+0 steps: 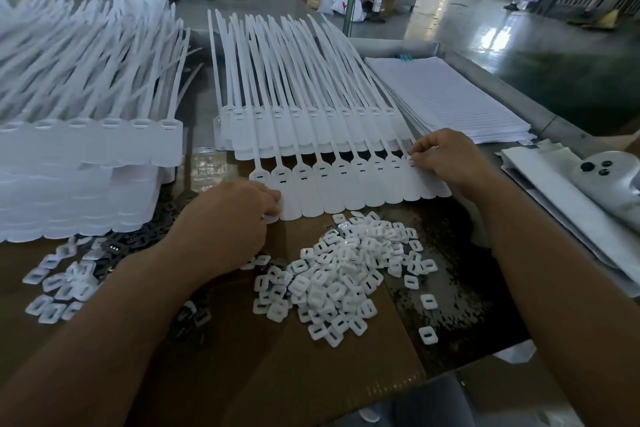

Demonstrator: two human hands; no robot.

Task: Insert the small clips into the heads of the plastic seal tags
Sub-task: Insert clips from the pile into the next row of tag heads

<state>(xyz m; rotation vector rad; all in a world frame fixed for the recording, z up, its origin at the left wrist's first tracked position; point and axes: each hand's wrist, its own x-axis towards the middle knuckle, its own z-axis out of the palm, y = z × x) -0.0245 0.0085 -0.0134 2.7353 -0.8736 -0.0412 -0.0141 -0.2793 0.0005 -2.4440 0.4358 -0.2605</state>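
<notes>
A joined row of white plastic seal tags lies across the table's middle, heads with slots toward the far side and long tails reaching away. My right hand pinches a small white clip at the head of the rightmost tag. My left hand presses on the left end of the row, its fingers curled over the flat tag ends. A heap of small white clips lies on brown cardboard just in front of the row.
A tall stack of tags stands at the left, and another layer of tags lies behind the row. Loose clips are scattered at the near left. A pile of lined paper and a grey device sit at the right.
</notes>
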